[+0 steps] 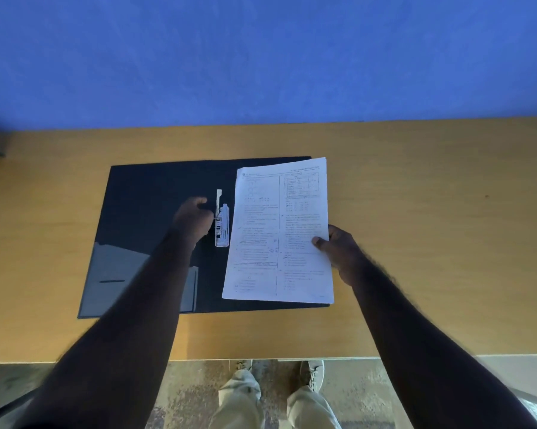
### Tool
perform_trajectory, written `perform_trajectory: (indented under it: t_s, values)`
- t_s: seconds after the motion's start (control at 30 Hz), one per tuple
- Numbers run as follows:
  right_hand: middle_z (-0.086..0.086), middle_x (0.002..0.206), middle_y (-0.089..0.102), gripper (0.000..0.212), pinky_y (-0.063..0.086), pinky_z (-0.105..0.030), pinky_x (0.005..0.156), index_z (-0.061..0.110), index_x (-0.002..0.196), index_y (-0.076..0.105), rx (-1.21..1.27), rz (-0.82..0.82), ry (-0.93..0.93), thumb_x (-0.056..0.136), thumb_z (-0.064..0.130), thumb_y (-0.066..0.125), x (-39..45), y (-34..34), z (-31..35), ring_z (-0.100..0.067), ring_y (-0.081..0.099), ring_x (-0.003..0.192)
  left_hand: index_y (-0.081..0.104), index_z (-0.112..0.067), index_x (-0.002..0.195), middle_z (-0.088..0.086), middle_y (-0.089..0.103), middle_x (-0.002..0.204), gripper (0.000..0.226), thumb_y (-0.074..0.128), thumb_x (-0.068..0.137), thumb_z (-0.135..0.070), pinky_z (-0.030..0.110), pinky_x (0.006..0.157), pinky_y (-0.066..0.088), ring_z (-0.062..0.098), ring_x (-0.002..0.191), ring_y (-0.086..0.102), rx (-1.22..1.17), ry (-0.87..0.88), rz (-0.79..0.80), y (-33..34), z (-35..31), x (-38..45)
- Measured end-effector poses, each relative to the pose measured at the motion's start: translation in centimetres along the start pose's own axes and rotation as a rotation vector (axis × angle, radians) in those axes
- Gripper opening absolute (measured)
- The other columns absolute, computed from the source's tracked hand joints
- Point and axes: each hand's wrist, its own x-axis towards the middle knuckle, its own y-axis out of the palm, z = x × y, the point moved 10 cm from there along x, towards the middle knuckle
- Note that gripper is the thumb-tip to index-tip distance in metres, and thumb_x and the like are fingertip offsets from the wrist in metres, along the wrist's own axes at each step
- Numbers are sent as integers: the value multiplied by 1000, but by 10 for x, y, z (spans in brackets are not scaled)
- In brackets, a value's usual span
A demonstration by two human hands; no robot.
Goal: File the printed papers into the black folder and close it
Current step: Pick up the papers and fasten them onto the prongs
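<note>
- Head view: the black folder [143, 212] is seen lying open on the wooden table [415, 227], with its metal clip [222, 222] running along the spine near the middle.
- The printed papers [279, 233] are laid over the folder's right half, their left edge just beside the clip and their top right corner jutting past the folder's far edge.
- The left hand [192, 216] is curled at the clip's left side; whether the lever is pinched or only touched cannot be told.
- The right hand [338, 246] is closed on the papers' right edge, the thumb pressed on top.
- The step in hand is judged to be the clamping of the sheets: the clip should be held raised while the stack is slid left beneath it, squared to the spine, and only then released.
- Dense text in two columns and a small table are printed on the top sheet, but nothing can be read; no brand or label is visible.
</note>
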Motion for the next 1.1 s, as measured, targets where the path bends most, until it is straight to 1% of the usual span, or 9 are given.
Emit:
perform_trajectory:
  t_s: [0.1, 0.27, 0.37, 0.5, 0.6, 0.7, 0.87, 1.0, 1.1]
  values:
    - [0, 113, 75, 23, 59, -46, 91, 17, 118, 69, -15, 4, -4, 97, 10, 63, 4, 8, 3, -24, 72, 103, 53, -17, 140, 8, 64, 98, 54, 47, 87, -5, 39, 76, 61, 22, 83, 64, 10, -5, 36, 3, -1, 7]
    - [-3, 116, 74, 25, 60, -46, 89, 14, 123, 68, -35, 2, -1, 98, 11, 62, 8, 16, 6, -24, 72, 101, 63, -18, 131, -3, 63, 82, 48, 47, 88, -6, 39, 77, 59, 15, 70, 59, 35, 14, 49, 8, -8, 14]
    - [-5, 117, 74, 25, 59, -49, 91, 12, 123, 68, -57, 12, 2, 98, 12, 62, 11, 21, 6, -26, 72, 102, 64, -19, 130, -5, 63, 86, 45, 48, 89, -8, 35, 74, 58, 14, 73, 60, 23, -2, 47, 8, -6, 17]
    - [-5, 118, 73, 22, 60, -49, 91, 15, 120, 66, -98, 25, 11, 99, 14, 62, 14, 25, 9, -25, 72, 101, 67, -21, 123, 3, 66, 99, 39, 50, 90, -12, 41, 84, 59, 17, 78, 62, -21, -16, 65, 8, -1, 22]
    - [-4, 122, 72, 26, 60, -45, 87, 16, 125, 65, -121, 63, 25, 99, 15, 61, 14, 29, 9, -23, 71, 101, 71, -20, 99, 1, 62, 83, 22, 51, 92, -14, 32, 69, 54, 16, 73, 56, -67, 4, 88, 11, -3, 20]
    - [-5, 128, 69, 32, 58, -39, 82, 15, 132, 59, -185, 75, 8, 100, 15, 60, 15, 31, 12, -21, 69, 101, 60, -23, 73, 0, 54, 74, 24, 51, 93, -15, 29, 62, 47, 18, 66, 47, -96, 28, 107, 14, -6, 18]
    - [-4, 127, 62, 46, 56, -34, 74, 13, 139, 38, -264, 30, -11, 100, 21, 60, 16, 34, 21, -20, 64, 99, 61, -14, 82, 4, 60, 75, 21, 50, 96, -24, 31, 61, 43, 18, 58, 45, -217, -24, 135, 14, -5, 13]
    - [-5, 141, 57, 50, 55, -45, 96, 15, 143, 39, -401, 37, -59, 100, 31, 59, 15, 42, 26, -29, 61, 121, 65, -15, 86, 2, 66, 70, 27, 51, 97, -35, 27, 56, 40, 16, 54, 46, -277, -41, 142, 11, 1, 9]
    - [-10, 145, 50, 57, 55, -45, 95, 18, 149, 39, -540, 1, -72, 99, 36, 58, 12, 38, 27, -33, 57, 126, 70, -13, 89, -2, 71, 70, 35, 52, 94, -43, 28, 58, 42, 15, 56, 50, -254, -25, 150, 9, 6, 3]
